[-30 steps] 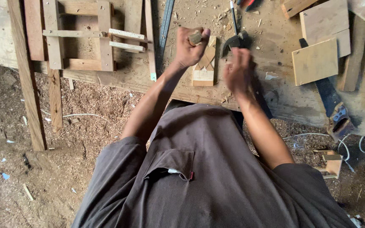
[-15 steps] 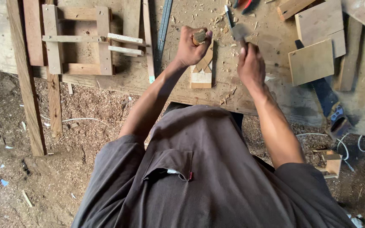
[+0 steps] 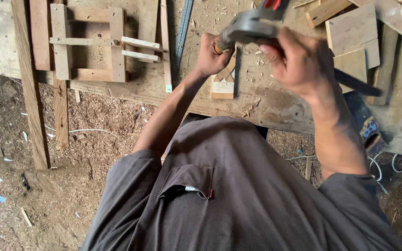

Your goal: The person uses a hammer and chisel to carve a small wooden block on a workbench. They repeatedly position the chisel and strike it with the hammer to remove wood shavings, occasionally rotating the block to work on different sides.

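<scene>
My left hand (image 3: 211, 56) is closed around a wooden-handled chisel (image 3: 219, 47) that stands on a small wooden block (image 3: 223, 83) on the workbench (image 3: 275, 104). My right hand (image 3: 298, 60) is raised close to the camera and grips a hammer (image 3: 250, 28) with a grey metal head and a red and black handle. The hammer head hovers just above the chisel's top end. The chisel's blade is hidden behind my left hand.
A small wooden frame of slats (image 3: 89, 46) lies at the bench's left. A long metal ruler (image 3: 182, 32) lies beside it. Square board offcuts (image 3: 352, 32) are stacked at the right. A saw handle (image 3: 371, 132) sticks out at the bench's edge. Sawdust and cables cover the ground.
My right hand has lifted the hammer up toward the camera, then brought its head over the chisel. My left hand has stayed on the chisel at the block.
</scene>
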